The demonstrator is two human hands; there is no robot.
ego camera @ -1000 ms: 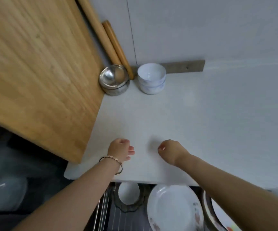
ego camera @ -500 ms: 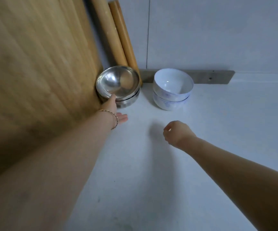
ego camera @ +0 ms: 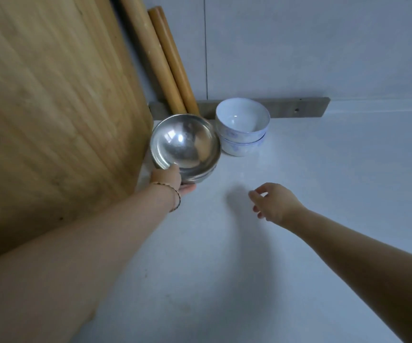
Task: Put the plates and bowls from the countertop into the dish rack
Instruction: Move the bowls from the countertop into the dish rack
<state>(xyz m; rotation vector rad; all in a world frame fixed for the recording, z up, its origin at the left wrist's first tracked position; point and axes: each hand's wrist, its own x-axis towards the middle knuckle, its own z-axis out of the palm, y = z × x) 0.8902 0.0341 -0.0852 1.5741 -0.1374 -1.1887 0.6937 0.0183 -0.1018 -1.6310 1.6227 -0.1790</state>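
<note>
A stack of steel bowls (ego camera: 185,144) sits on the white countertop (ego camera: 299,194) beside the big wooden board. My left hand (ego camera: 169,180) grips the near rim of the top steel bowl, thumb on the rim and fingers under it, and the bowl is tipped up toward me. Two stacked white bowls (ego camera: 242,129) with faint blue patterns stand just right of the steel ones, against the back wall. My right hand (ego camera: 273,204) hovers over the counter in front of the white bowls, fingers loosely curled, holding nothing. The dish rack is out of view.
A large wooden cutting board (ego camera: 51,107) leans on the left, touching the steel bowls. Two wooden rolling pins (ego camera: 165,60) lean in the corner behind them. A grey strip (ego camera: 296,110) runs along the foot of the wall.
My left hand has closed on the steel bowl's rim and tilted it up. My right hand has moved a little forward and its fingers have loosened. The view has moved closer to the bowls.
</note>
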